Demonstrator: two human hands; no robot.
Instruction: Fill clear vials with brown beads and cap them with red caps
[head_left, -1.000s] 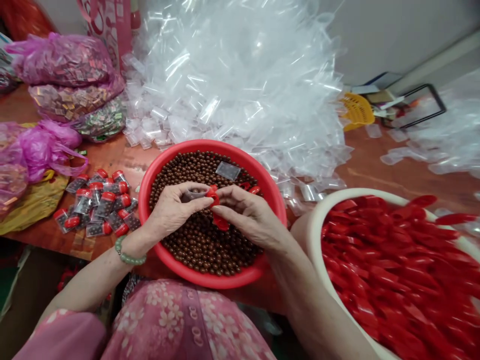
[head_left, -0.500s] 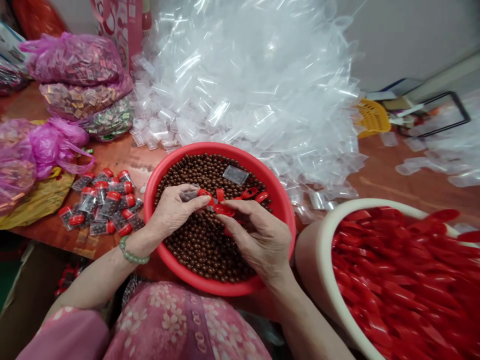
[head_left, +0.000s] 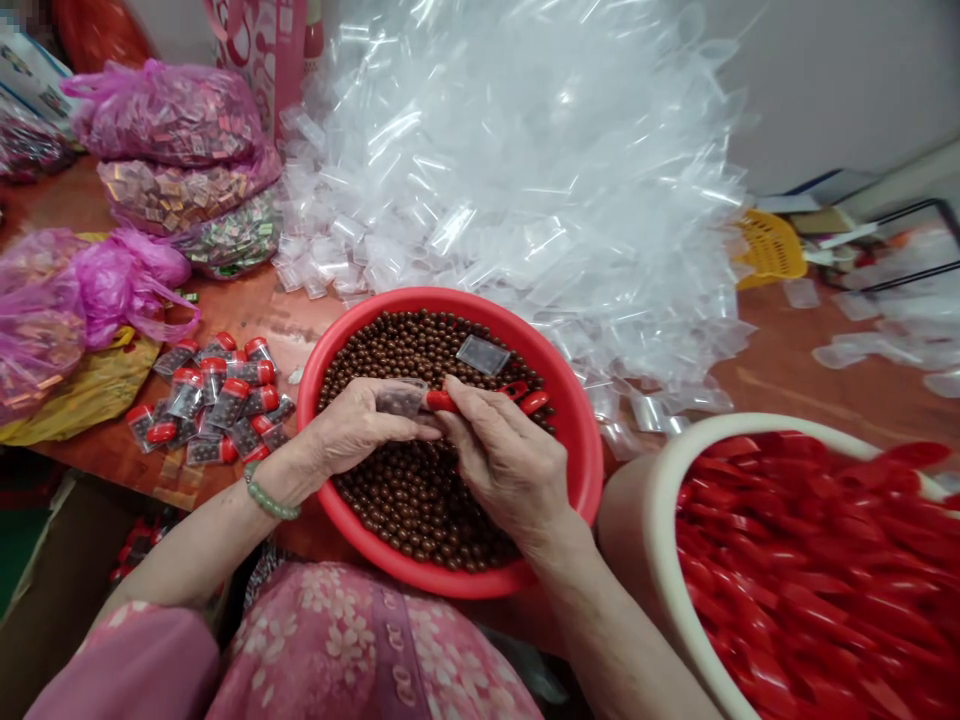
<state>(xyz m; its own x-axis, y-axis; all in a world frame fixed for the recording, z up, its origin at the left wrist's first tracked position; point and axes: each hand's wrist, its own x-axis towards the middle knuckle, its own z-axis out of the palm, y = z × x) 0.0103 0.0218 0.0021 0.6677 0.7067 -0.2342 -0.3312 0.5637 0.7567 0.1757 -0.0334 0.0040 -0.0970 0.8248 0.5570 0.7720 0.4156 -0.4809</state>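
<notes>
Your left hand (head_left: 358,427) clamps a small clear plastic bag (head_left: 401,398) between thumb and fingers; your right hand (head_left: 506,465) pinches a red plastic spoon (head_left: 442,401), its end now closer to the bag than a moment ago; both hover over glossy brown balls (head_left: 424,505) in a round red basin (head_left: 450,297).

The reddish wooden table (head_left: 825,400) carries a red basin (head_left: 589,450), with clear plastic bags (head_left: 525,200) heaped behind it and red-capped packets (head_left: 214,400) to its left.
</notes>
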